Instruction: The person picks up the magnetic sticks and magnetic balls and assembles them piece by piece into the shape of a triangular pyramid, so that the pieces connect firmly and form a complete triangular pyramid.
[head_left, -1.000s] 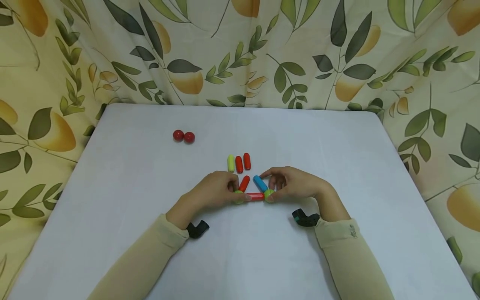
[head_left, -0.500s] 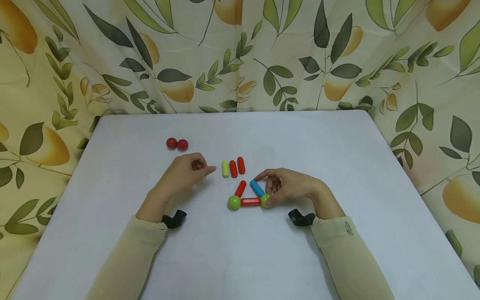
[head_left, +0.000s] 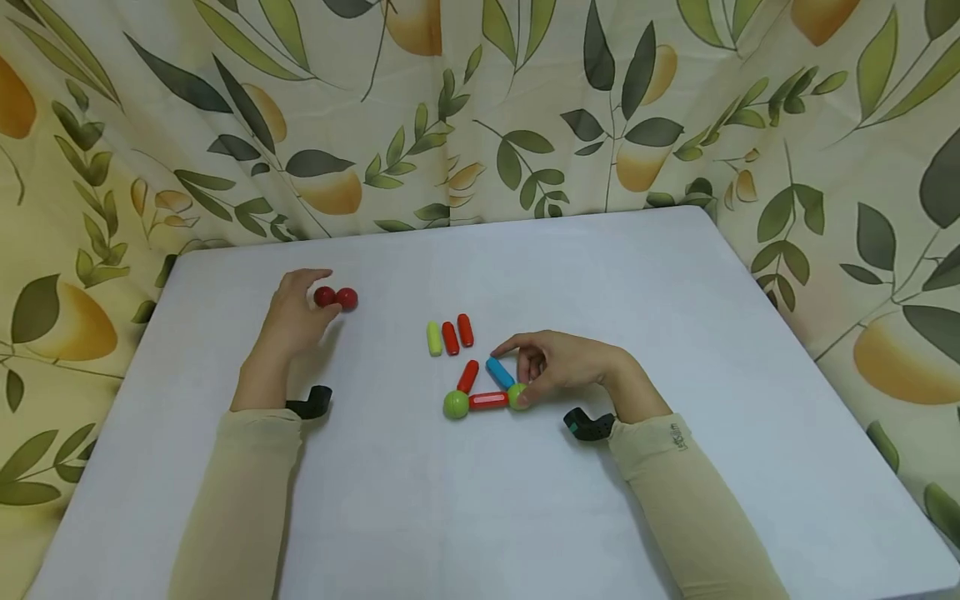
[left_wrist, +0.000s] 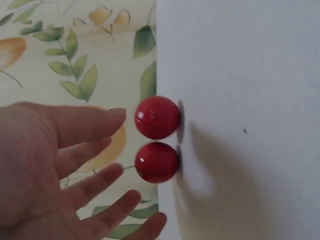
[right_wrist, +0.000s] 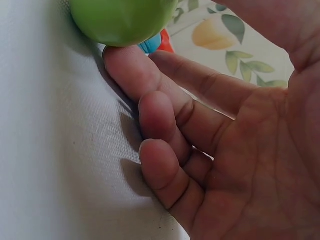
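My left hand (head_left: pixel 291 318) is spread around two shiny red balls (head_left: pixel 347 299) at the table's far left, thumb on the near side. In the left wrist view, the fingers lie apart from the upper red ball (left_wrist: pixel 157 117) and the lower red ball (left_wrist: pixel 157 163). My right hand (head_left: pixel 576 367) holds a green ball (head_left: pixel 516 397) between thumb and a curled finger, its index fingertip at the far end of a blue stick (head_left: pixel 498 372). A red stick (head_left: pixel 489 401) links that ball to another green ball (head_left: pixel 456 405), from which a second red stick (head_left: pixel 468 377) slants away.
One yellow-green stick (head_left: pixel 434 339) and two loose red sticks (head_left: pixel 450 338) lie side by side beyond the joined pieces. The white table (head_left: pixel 390 500) ends at the back against a leaf-and-fruit patterned curtain (head_left: pixel 525 100).
My left hand has let go of the left green ball and moved left and away to the red balls, its fingers spreading. My right hand has kept its hold. The head view has shifted.
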